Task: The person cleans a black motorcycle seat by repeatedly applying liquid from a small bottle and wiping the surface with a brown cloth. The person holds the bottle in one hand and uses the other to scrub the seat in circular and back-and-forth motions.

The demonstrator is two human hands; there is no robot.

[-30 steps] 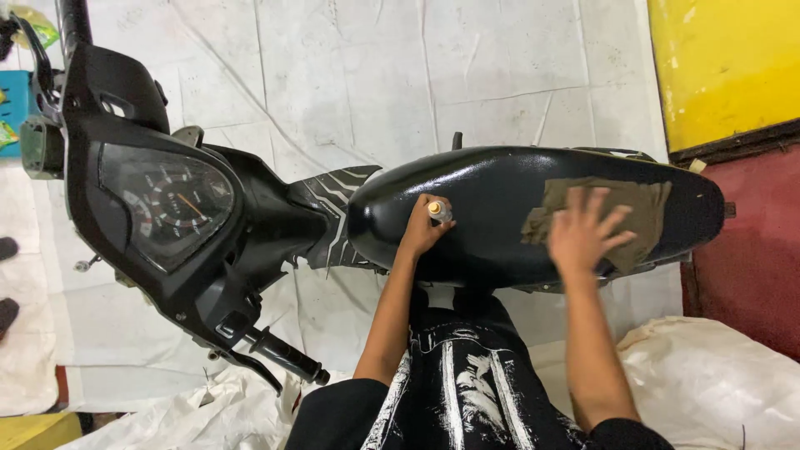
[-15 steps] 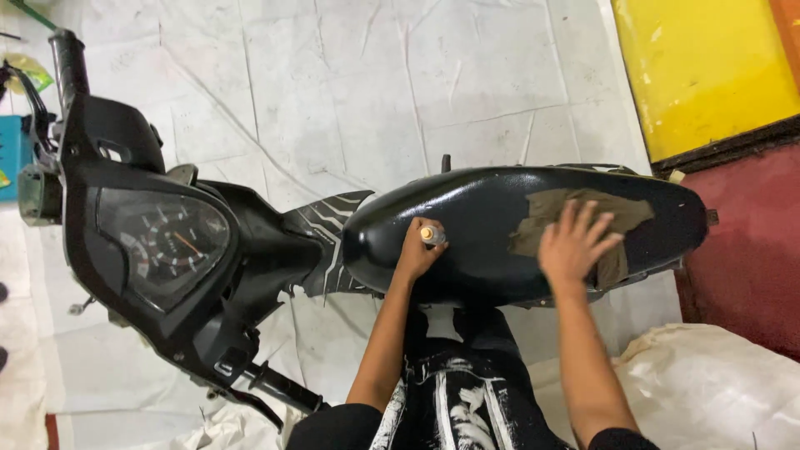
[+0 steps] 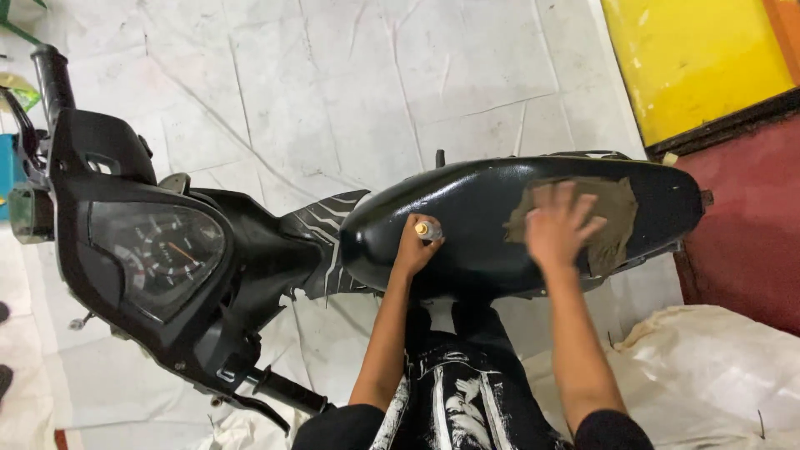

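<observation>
A black motorcycle stands across the view, with its glossy black seat (image 3: 467, 225) lying left to right. My left hand (image 3: 414, 247) rests on the front part of the seat and holds a small clear bottle (image 3: 428, 229) with a yellowish cap. My right hand (image 3: 560, 225), blurred by motion, presses flat with spread fingers on a brownish-grey cloth (image 3: 612, 221) that lies on the rear half of the seat.
The black front cowl with its round gauge cluster (image 3: 162, 254) and handlebar grips (image 3: 287, 390) fills the left side. White tiled floor (image 3: 350, 92) lies beyond the seat. A yellow panel (image 3: 692, 58) and dark red floor (image 3: 750, 233) are at right. White sacking (image 3: 717, 375) lies at lower right.
My right hand has slid over the cloth toward the front of the seat. My left hand with the bottle has stayed in place. The camera view shifted slightly.
</observation>
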